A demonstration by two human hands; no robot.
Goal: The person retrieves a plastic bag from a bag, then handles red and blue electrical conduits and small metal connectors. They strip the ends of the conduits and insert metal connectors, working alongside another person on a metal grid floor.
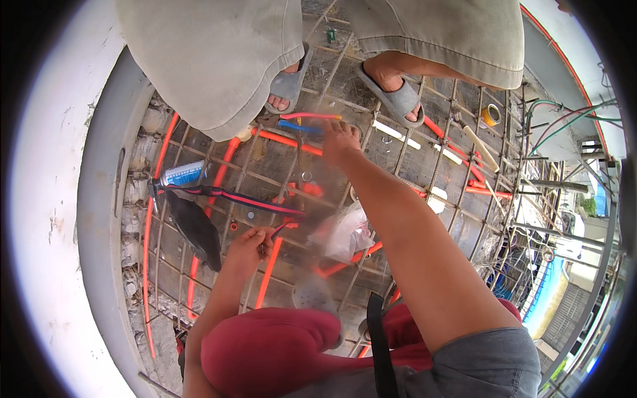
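Note:
My left hand (251,246) is closed in a pinch low on the left, over the rebar grid. Between its fingertips is a narrow dark and red strip, which looks like an end of the striped strap (249,202). The strap runs leftward past a black pouch (192,225). Stretched far forward, my right hand (342,142) is beside a blue-handled tool (298,126) and a thin red and yellow piece (310,117). Motion smears its fingertips, so whether they grip anything is unclear. A crumpled clear plastic bag (346,233) lies between my forearms.
A rebar grid (434,176) with orange conduits (269,272) spreads across the floor. Another person's sandaled feet (398,96) stand just ahead. A blue-and-white can (184,174) sits left, a yellow tape roll (491,115) right. White tubes (397,134) lie nearby; loose wires (570,109) hang right.

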